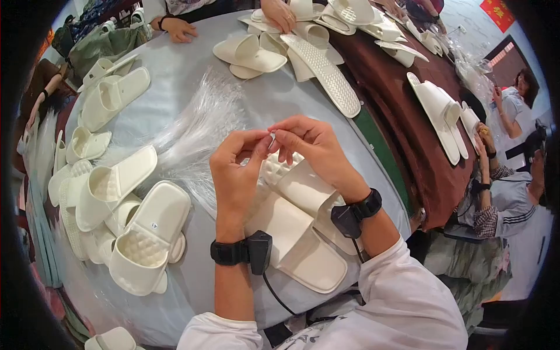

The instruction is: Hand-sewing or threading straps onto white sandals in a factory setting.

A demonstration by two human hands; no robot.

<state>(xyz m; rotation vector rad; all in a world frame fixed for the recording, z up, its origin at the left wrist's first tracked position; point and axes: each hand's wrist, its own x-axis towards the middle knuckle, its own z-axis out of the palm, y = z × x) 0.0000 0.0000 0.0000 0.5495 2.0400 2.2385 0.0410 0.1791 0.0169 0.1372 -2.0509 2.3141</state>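
My left hand and my right hand meet fingertip to fingertip over the table. Pinched between them is a small white piece, thin and narrow; its exact kind is too small to make out. Both hands are closed on it. Below them lies a pair of cream slippers: one slipper toward the left, the other slipper partly covered by my right hand and wrist. A bundle of clear plastic strands spreads out just beyond my left hand.
Several cream slippers pile up at the left, including one sole-up slipper. More slippers lie at the far side, where another person's hands work. A brown-covered table adjoins the grey table; co-workers sit at the right.
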